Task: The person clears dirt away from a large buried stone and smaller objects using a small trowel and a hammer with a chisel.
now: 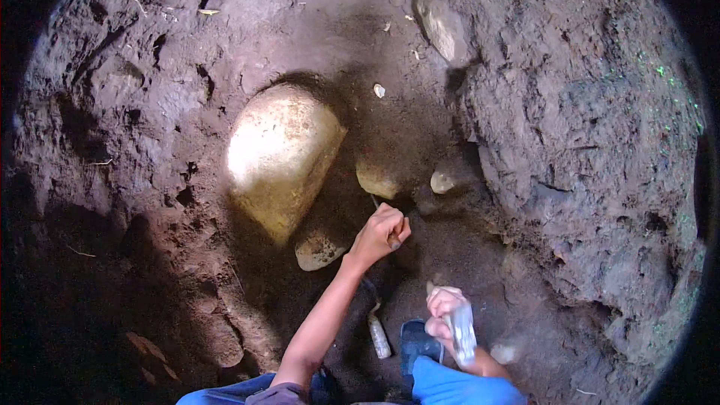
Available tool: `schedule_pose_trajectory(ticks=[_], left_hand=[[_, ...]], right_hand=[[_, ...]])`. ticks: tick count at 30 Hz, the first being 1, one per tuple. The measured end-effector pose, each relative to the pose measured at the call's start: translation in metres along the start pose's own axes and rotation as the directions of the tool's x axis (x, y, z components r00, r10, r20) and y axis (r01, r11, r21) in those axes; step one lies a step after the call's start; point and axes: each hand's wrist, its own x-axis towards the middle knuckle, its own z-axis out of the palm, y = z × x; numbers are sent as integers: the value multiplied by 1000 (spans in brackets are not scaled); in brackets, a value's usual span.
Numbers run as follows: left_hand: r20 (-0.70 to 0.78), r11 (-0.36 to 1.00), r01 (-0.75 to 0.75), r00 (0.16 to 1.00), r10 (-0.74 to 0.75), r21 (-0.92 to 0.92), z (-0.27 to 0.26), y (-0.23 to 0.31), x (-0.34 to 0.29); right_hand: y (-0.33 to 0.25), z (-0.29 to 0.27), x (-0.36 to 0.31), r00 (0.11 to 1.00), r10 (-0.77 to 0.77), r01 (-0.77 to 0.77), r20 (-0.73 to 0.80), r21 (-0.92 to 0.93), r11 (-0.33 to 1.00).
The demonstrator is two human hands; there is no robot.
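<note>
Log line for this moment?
left hand: grips thin tool by small stone | right hand: holds blurred grey object | nearby: large pale stone, handled tool

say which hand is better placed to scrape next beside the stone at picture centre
Likely the left hand: its thin tool points at that half-buried stone, while the right hand is farther back, holding a blurred pale object.

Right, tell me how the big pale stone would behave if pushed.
The big pale stone is probably heavy, given its bulk beside the left hand. It looks stiff, with firm, angular edges. Rolling seems unlikely: its outline narrows to a corner, and it appears to sit low in the soil.
</note>
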Motion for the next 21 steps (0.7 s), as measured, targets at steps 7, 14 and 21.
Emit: schedule_pose_trajectory(ticks=[7,14,21], left_hand=[[11,999,34,999,-34,13,-5,-2,-5],[40,1000,26,999,-27,16,-8,-1,-4],[76,997,71,995,-67,-41,-4,4,-5]], right_hand=[[-35,0,36,983,113,-93,141,-139,986],[-17,4,24,912,301,-208,280,-317,925],[-6,10,25,826,451,-328,339,-362,872]])
